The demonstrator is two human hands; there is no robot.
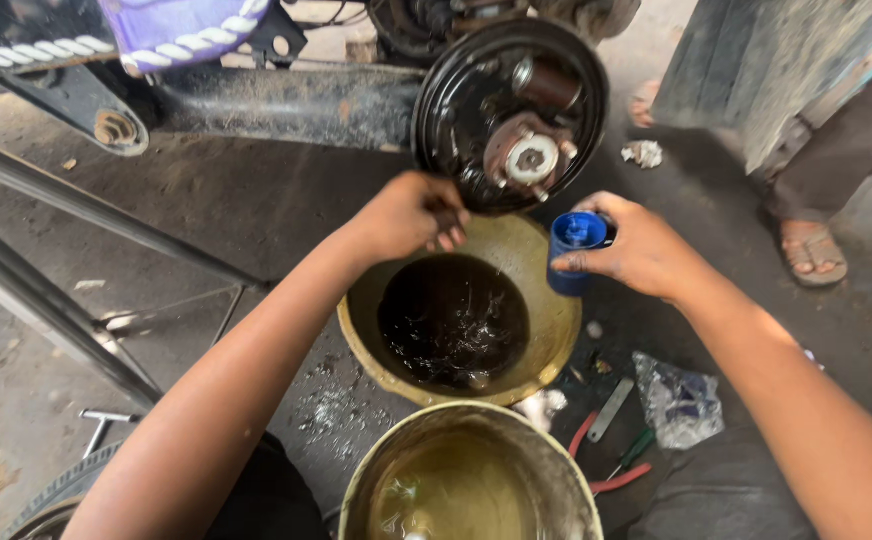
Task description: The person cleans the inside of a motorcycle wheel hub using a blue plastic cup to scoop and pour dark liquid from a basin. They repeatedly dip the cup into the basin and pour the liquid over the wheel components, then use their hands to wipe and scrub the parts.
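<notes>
The right hand (641, 248) grips a blue cup (574, 250) upright, just below and right of the brake hub (512, 112). The left hand (411, 215), fingers curled, touches the hub's lower rim, above the basin (551, 330).

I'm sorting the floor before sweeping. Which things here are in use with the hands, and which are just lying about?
In use:
left hand at the brake plate
right hand holding the blue cup
basin of dark liquid beneath both hands

Lying about:
pliers
plastic bag
crumpled rag
near bucket
</notes>
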